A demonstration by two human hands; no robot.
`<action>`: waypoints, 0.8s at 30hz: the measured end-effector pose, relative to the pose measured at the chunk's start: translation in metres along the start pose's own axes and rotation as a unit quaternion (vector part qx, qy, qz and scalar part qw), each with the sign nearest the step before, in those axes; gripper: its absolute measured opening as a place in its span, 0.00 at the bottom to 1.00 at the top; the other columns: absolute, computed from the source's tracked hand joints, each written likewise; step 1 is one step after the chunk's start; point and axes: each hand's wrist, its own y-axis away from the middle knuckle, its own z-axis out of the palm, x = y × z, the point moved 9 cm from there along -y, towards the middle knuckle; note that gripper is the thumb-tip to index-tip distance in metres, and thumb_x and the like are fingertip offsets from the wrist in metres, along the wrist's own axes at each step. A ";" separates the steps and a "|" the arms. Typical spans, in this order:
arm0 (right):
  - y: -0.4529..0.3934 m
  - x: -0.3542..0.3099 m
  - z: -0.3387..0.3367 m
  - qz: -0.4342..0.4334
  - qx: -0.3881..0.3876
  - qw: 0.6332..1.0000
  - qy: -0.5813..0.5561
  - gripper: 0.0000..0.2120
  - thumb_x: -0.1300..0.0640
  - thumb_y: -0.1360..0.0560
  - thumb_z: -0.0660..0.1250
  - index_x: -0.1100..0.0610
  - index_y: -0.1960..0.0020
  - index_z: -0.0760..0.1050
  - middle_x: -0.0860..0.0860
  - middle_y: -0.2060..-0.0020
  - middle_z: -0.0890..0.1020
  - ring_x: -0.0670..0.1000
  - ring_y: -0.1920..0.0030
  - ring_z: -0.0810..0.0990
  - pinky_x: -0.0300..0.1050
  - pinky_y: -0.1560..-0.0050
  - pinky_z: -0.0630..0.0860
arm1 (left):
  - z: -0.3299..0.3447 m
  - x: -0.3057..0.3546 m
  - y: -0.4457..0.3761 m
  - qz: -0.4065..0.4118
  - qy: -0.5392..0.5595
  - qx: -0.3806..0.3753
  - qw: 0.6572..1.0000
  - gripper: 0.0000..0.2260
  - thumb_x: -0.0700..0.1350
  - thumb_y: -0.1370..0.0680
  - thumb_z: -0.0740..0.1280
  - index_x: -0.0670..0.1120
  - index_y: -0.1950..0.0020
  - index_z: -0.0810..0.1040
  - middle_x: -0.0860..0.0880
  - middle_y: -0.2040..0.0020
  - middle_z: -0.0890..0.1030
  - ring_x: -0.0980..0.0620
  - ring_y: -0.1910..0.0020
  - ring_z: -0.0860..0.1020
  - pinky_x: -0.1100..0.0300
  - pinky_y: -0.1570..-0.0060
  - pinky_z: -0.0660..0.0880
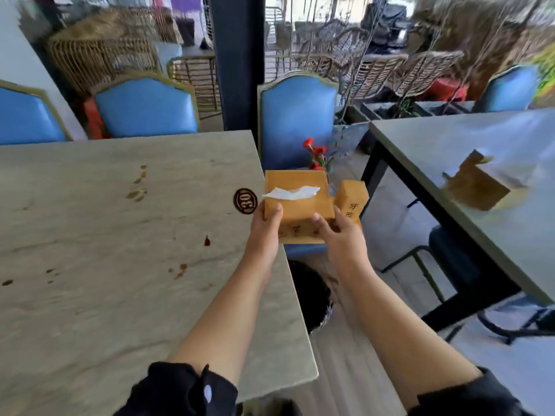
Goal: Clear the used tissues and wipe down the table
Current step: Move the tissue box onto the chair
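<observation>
- The pale stone-look surface (pixel 105 265) spreads out to the left of both hands, and its right edge runs just under the left forearm.
- A second grey surface (pixel 480 181) stands well off to the right of the right hand, with a blurred brown wooden block (pixel 474 187) on it.
- Blue padded chairs (pixel 297 121) stand beyond the hands on the far side; one is straight ahead of them and the others are further left.
- The wooden tissue box (pixel 297 205) is held up between the two hands, just past the surface's right edge and off it.
- The left hand (pixel 264 226) grips the box's near left corner, with the thumb laid on the top face.
- The right hand (pixel 339 235) grasps the box's near right corner, with the thumb on top and the fingers curled round the side.
- A smaller wooden holder (pixel 351 199) with dark characters on it sits against the box's right side, just above the right hand.
- Red flowers (pixel 315 154) show beyond the box, further from the hands.
- A white tissue (pixel 291 193) pokes out of the slot in the top of the box, just ahead of both thumbs.
- A round dark badge (pixel 245 201) marked 301 lies on the surface just left of the left hand.
- Brown stains (pixel 180 270) and smears dot the surface left of the left forearm.
</observation>
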 end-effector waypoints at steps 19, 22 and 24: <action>-0.298 0.191 -0.080 0.160 -0.067 0.977 -0.120 0.22 0.56 0.24 0.66 0.46 0.31 0.70 0.45 0.43 0.81 0.48 0.42 0.78 0.50 0.37 0.75 | 0.216 -0.176 -0.216 -0.143 -0.017 0.046 0.989 0.20 0.54 0.20 0.62 0.54 0.29 0.62 0.55 0.36 0.74 0.56 0.41 0.73 0.57 0.45 0.69; -0.345 0.230 -0.075 0.173 -0.092 0.974 -0.115 0.20 0.59 0.25 0.64 0.44 0.36 0.74 0.40 0.50 0.81 0.44 0.47 0.78 0.45 0.44 0.76 | 0.233 -0.229 -0.241 -0.165 0.017 0.104 0.981 0.20 0.50 0.20 0.63 0.49 0.31 0.61 0.51 0.34 0.73 0.53 0.39 0.73 0.52 0.38 0.71; -0.374 0.252 -0.069 0.179 -0.112 0.971 -0.109 0.18 0.61 0.25 0.63 0.45 0.38 0.74 0.39 0.51 0.80 0.39 0.50 0.76 0.38 0.51 0.74 | 0.247 -0.262 -0.252 -0.173 0.059 0.133 0.974 0.20 0.49 0.20 0.64 0.48 0.32 0.59 0.50 0.33 0.72 0.51 0.36 0.73 0.49 0.34 0.70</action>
